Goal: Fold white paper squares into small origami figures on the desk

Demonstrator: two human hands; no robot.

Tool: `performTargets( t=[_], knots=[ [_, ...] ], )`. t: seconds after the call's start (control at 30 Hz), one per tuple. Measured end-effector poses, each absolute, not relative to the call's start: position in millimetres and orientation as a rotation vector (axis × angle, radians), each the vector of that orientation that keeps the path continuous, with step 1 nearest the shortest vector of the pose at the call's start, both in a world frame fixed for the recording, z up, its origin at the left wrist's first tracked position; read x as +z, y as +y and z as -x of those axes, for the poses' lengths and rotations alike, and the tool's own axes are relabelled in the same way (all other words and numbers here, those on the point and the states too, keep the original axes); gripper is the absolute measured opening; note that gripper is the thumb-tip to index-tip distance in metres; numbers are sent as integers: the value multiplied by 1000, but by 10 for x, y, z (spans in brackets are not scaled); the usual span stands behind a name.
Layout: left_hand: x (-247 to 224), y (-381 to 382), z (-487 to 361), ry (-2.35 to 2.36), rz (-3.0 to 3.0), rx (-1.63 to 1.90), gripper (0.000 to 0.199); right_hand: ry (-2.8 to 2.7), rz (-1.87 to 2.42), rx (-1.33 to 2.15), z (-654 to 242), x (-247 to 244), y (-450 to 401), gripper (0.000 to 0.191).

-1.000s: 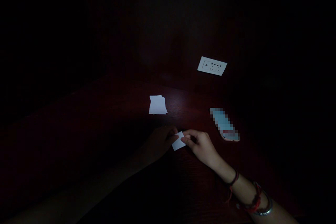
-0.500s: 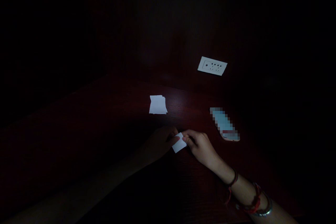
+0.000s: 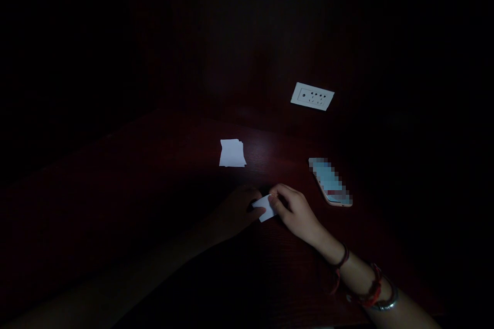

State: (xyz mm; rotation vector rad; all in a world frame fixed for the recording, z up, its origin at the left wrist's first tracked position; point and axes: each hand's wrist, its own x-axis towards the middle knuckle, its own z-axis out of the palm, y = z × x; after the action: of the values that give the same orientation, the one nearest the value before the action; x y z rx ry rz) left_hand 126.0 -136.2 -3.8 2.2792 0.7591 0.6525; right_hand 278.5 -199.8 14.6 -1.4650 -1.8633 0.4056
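Observation:
Between my two hands is a small white piece of paper (image 3: 267, 212), held just above or on the dark red table (image 3: 185, 164); the dim light does not show which. My left hand (image 3: 244, 211), deep in shadow, pinches the paper's left side with the thumb on top. On the opposite side, my right hand (image 3: 293, 211) grips the upper right edge between thumb and bent fingers. Beyond the hands lies a small stack of white paper sheets (image 3: 232, 153), slightly uneven at the edges.
A phone (image 3: 330, 182) with a lit, pixelated screen lies on the table to the right of my right hand. Behind it, a white socket panel (image 3: 312, 96) is set in the dark wall. Most of the surroundings are lost in darkness.
My right hand's fingers have shifted along the paper to its upper right edge, and the paper has turned a little. The stack and the phone stay put.

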Motion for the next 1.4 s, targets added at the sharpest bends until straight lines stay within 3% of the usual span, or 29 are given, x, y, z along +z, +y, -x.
performTargets(
  t=[0.23,0.53,0.73,0.83,1.4],
  knots=[
    [-11,-1333,-1251,757,-2237,712,5,-1878,1427,436,-2806,151,-1977,13],
    [44,-1324,-1209,780,-2217,725,15,-1794,1523,340,-2808,142,-1989,18],
    [30,-1292,-1206,784,-2234,711,14,-1730,1506,548,-2860,60,-1952,11],
    [-2,-1285,-1208,802,-2269,722,12,-1668,1484,679,-2865,27,-1943,22],
    [-73,-1253,-1218,792,-2261,659,14,-1598,1426,808,-2851,-5,-1921,26]
  ],
)
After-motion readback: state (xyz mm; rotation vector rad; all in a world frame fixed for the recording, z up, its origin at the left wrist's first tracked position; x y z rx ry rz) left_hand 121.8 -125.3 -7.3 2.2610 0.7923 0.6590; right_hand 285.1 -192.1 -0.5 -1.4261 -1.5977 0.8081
